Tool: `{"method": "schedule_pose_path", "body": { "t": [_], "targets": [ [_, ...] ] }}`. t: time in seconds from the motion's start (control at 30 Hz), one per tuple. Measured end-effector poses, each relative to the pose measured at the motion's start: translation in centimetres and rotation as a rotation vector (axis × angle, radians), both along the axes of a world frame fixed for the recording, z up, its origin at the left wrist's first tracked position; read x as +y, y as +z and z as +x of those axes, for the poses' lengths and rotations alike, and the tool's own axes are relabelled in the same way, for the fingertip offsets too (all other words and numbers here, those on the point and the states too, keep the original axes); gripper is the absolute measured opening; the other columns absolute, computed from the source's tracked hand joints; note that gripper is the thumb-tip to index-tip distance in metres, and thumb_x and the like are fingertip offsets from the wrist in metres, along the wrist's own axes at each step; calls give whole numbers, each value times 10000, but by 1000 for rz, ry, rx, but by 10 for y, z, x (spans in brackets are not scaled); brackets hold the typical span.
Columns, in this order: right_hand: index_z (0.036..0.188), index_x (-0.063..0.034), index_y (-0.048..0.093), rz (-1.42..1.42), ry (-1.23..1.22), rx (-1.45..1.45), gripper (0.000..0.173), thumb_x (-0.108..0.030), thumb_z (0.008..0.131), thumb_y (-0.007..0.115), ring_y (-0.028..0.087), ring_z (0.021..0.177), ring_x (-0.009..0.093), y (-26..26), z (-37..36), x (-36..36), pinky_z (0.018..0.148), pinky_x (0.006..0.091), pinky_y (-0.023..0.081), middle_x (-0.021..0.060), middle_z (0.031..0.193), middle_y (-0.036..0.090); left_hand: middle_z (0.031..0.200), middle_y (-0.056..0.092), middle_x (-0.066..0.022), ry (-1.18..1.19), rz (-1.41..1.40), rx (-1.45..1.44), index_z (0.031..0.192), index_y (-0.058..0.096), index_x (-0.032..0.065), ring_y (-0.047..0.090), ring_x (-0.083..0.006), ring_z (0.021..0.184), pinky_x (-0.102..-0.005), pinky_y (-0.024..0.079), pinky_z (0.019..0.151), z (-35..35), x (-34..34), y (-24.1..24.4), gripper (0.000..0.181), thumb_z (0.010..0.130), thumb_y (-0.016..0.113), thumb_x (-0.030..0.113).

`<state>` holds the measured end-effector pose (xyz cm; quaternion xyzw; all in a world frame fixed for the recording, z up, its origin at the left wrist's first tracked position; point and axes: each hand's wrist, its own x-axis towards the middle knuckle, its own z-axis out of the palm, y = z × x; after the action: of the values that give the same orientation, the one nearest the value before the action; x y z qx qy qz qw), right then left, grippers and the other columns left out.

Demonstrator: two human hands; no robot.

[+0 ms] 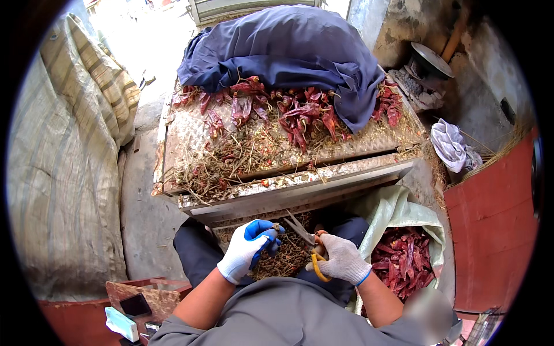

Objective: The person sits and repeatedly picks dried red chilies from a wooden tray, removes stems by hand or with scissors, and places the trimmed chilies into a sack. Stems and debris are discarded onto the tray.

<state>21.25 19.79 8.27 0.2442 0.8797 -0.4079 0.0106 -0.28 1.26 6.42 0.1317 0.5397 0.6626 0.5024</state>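
Note:
My left hand, in a white knit glove with blue-coated fingers, is raised over my lap with its fingers curled. A small brownish spot shows at its fingertips; I cannot tell whether it is a held piece or dirt on the glove. My right hand, in a pale knit glove, grips scissors with orange and yellow handles. Their blades are spread and point toward my left hand. Below both hands lies a heap of dry brown stems. Beside my right arm a pale woven sack holds dried red chillies.
Ahead stands a worn low table with dried chillies, stem scraps and a dark blue cloth. A striped tarp hangs left. A phone and tissue pack lie lower left. A red panel stands right.

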Motion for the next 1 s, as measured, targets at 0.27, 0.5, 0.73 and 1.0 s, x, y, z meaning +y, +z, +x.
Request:
{"method": "schedule_pose_path", "body": {
  "t": [0.27, 0.5, 0.73, 1.0],
  "targets": [
    [1264, -77, 739, 235, 135, -27, 702, -620, 834, 849, 772, 931, 364, 2, -5, 1, 805, 459, 608, 145, 1025, 771, 1044, 762, -86, -25, -34, 14, 1211, 686, -15, 769, -176, 921, -308, 606, 749, -1, -1, -12, 177, 1049, 701, 56],
    [1271, -57, 724, 110, 119, -81, 741, -590, 792, 915, 767, 950, 379, -4, -11, -5, 820, 462, 603, 161, 1013, 768, 988, 727, -57, -137, -58, 109, 1225, 679, -27, 685, -144, 835, -314, 587, 751, -3, -1, -12, 211, 1025, 658, 35],
    [1083, -104, 777, 81, 117, -60, 527, -605, 922, 797, 766, 870, 382, -26, -1, -9, 759, 478, 597, 148, 922, 776, 970, 747, -51, -179, -175, 58, 1165, 726, -14, 692, -121, 794, -288, 574, 721, -7, 5, -4, 176, 1027, 722, 95],
    [1023, -76, 772, 291, -271, -55, 444, -515, 957, 781, 765, 890, 419, -3, 35, 71, 794, 511, 605, 196, 933, 773, 1097, 797, -81, -151, -170, -2, 1202, 741, -26, 726, -135, 888, -289, 594, 783, -14, 1, -27, 242, 1037, 772, 148]
  ]
}}
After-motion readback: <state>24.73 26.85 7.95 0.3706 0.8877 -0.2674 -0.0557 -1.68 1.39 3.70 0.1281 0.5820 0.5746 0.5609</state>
